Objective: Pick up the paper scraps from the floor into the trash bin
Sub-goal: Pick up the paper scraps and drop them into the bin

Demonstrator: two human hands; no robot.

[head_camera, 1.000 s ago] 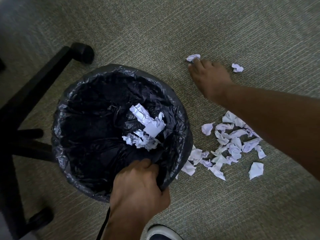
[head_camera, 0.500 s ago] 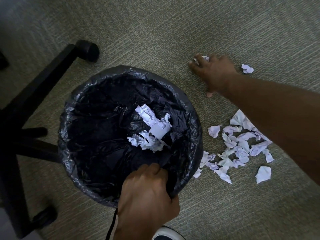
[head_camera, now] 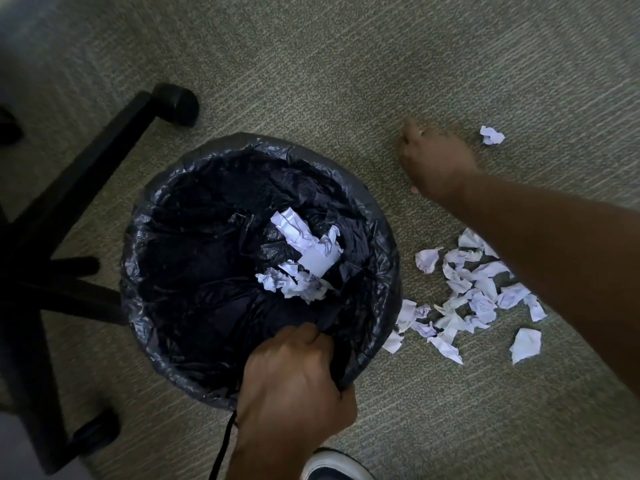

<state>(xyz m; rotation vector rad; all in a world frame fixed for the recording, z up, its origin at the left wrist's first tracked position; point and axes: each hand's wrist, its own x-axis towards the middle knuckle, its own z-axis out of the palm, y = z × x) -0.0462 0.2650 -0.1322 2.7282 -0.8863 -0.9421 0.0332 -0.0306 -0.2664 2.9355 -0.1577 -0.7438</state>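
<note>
A round trash bin with a black liner stands on the carpet, and several crumpled white paper scraps lie inside it. My left hand grips the bin's near rim and the liner there. My right hand reaches out to the right of the bin and rests low on the carpet. It is blurred, with its fingers curled around a paper scrap that shows only as a white sliver. A lone scrap lies just right of that hand. A pile of scraps sits under my right forearm, beside the bin.
A black office chair base with casters spreads across the left side, touching the bin's left. A separate scrap lies near the pile. A shoe tip shows at the bottom edge. Grey-green carpet extends beyond the bin.
My right hand went from fingertips touching the far scrap to closing over it, hiding it. The left hand has kept its grip on the bin rim.
</note>
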